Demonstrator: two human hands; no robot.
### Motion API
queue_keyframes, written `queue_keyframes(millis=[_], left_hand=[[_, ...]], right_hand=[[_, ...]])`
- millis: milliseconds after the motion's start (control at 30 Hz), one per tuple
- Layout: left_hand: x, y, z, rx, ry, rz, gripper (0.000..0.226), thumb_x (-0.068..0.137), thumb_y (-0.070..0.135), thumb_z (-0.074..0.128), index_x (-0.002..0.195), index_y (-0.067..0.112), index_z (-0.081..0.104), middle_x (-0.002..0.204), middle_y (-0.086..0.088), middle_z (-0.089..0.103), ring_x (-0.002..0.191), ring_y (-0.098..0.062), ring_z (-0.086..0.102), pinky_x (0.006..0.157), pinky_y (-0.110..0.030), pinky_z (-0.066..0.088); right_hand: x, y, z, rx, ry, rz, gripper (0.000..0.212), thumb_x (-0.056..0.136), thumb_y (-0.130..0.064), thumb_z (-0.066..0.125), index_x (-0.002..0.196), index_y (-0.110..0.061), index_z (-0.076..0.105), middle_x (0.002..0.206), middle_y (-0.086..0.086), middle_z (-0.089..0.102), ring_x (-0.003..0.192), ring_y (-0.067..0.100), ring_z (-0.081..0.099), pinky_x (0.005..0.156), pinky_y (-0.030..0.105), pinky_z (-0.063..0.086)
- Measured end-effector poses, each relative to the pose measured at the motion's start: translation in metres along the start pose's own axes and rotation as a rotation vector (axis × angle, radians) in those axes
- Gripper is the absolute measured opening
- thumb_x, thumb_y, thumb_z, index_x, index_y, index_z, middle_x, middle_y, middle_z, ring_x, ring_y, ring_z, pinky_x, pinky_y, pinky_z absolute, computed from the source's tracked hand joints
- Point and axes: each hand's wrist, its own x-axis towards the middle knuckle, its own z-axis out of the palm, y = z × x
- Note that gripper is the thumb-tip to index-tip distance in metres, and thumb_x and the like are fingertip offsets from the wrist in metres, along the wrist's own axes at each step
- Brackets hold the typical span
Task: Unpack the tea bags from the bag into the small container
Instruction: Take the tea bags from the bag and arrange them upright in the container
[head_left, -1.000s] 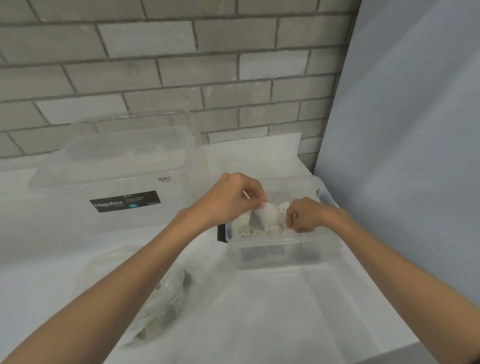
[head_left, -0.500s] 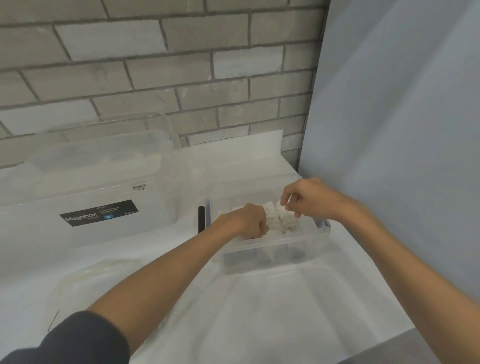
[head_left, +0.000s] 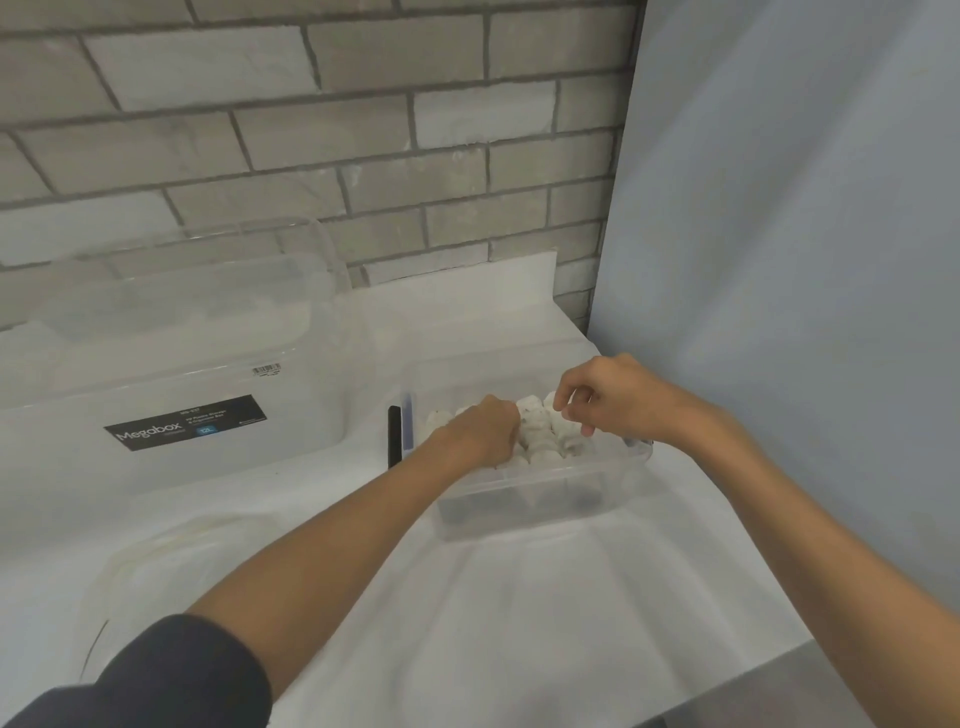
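The small clear container (head_left: 545, 493) stands on the white table at the right, packed with white tea bags (head_left: 540, 431). My left hand (head_left: 483, 436) is down inside its left half, fingers curled into the tea bags and gripping one; the fingertips are hidden. My right hand (head_left: 608, 400) hovers over the back right of the container, fingers curled, pinching the top of a tea bag. The crumpled clear plastic bag (head_left: 171, 561) lies at the lower left, partly behind my left arm.
A large clear Megabox tub (head_left: 182, 364) fills the back left against the brick wall. A narrow black strip (head_left: 395, 436) stands by the container's left side. A blue-grey panel (head_left: 779, 312) closes off the right. The table's front edge (head_left: 753, 670) runs at lower right.
My left hand has gone down from above the container into the tea bags with the bag it held. My right hand has shifted to the back right of the container.
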Motion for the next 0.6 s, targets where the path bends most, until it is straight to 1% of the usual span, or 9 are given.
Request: queue_keyframes(millis=[67,167,233,267,300,367,433,500,600], left_hand=[[-0.003,-0.003,-0.006,-0.037,0.026,0.014,0.023,0.088,0.002,0.052,0.106,0.006,0.065,0.116,-0.012,0.055,0.097,-0.032,0.063,0.079,-0.036,0.053],[-0.011,-0.014,-0.02,-0.118,0.092,0.043,0.014,0.089,0.013,0.059,0.101,0.014,0.066,0.115,-0.008,0.057,0.099,-0.027,0.061,0.081,-0.034,0.052],[-0.022,-0.022,-0.032,-0.189,0.143,0.067,0.011,0.088,0.019,0.062,0.097,0.018,0.067,0.109,-0.005,0.063,0.097,-0.022,0.061,0.085,-0.036,0.053],[-0.031,-0.028,-0.039,-0.24,0.176,0.078,0.01,0.088,0.02,0.063,0.096,0.018,0.068,0.104,-0.002,0.066,0.093,-0.017,0.063,0.084,-0.033,0.053],[-0.041,-0.033,-0.046,-0.288,0.208,0.091,0.01,0.088,0.02,0.063,0.095,0.019,0.07,0.099,0.001,0.068,0.087,-0.009,0.062,0.08,-0.025,0.053],[-0.069,-0.044,-0.06,-0.353,0.265,0.104,0.009,0.089,0.021,0.064,0.095,0.019,0.071,0.089,0.01,0.066,0.073,0.008,0.058,0.065,-0.005,0.043],[-0.097,-0.057,-0.07,-0.399,0.323,0.094,0.008,0.088,0.021,0.066,0.095,0.019,0.071,0.081,0.018,0.062,0.067,0.016,0.056,0.06,0.0,0.039],[-0.127,-0.075,-0.073,-0.426,0.359,0.053,0.007,0.088,0.023,0.068,0.093,0.022,0.072,0.081,0.019,0.064,0.071,0.011,0.058,0.061,0.001,0.039],[-0.168,-0.106,-0.067,-0.448,0.355,-0.044,0.005,0.086,0.028,0.07,0.09,0.027,0.072,0.082,0.015,0.067,0.074,0.002,0.061,0.063,-0.006,0.043]], right_hand=[[0.0,-0.001,0.0,-0.001,0.003,-0.002,0.016,0.093,-0.015,0.052,0.096,-0.016,0.068,0.075,-0.004,0.066,0.06,0.007,0.06,0.042,0.031,0.052],[0.0,-0.007,-0.002,-0.021,0.027,-0.026,0.016,0.092,-0.014,0.053,0.095,-0.017,0.069,0.074,-0.007,0.065,0.058,-0.001,0.06,0.045,0.031,0.052],[0.002,-0.012,-0.002,-0.037,0.039,-0.055,0.015,0.092,-0.014,0.055,0.093,-0.018,0.069,0.072,-0.008,0.066,0.057,-0.006,0.061,0.056,0.029,0.054],[0.003,-0.017,-0.001,-0.042,0.039,-0.077,0.015,0.091,-0.013,0.055,0.091,-0.019,0.069,0.072,-0.007,0.068,0.059,-0.005,0.063,0.065,0.03,0.056],[0.004,-0.023,0.0,-0.044,0.037,-0.099,0.015,0.091,-0.013,0.056,0.089,-0.02,0.068,0.073,-0.005,0.07,0.062,-0.003,0.065,0.072,0.032,0.057],[0.004,-0.038,0.003,-0.039,0.036,-0.143,0.014,0.09,-0.015,0.056,0.087,-0.023,0.068,0.075,-0.004,0.071,0.065,0.0,0.067,0.076,0.033,0.057],[0.003,-0.058,0.008,-0.048,0.033,-0.192,0.013,0.091,-0.017,0.057,0.089,-0.024,0.068,0.076,-0.006,0.071,0.066,-0.001,0.067,0.072,0.028,0.056],[0.003,-0.08,0.016,-0.047,0.017,-0.244,0.013,0.091,-0.017,0.057,0.091,-0.022,0.069,0.076,-0.005,0.07,0.065,-0.001,0.067,0.068,0.022,0.054],[-0.001,-0.118,0.031,0.001,-0.026,-0.336,0.015,0.091,-0.013,0.056,0.092,-0.02,0.07,0.073,-0.008,0.069,0.064,-0.001,0.066,0.07,0.026,0.056]])
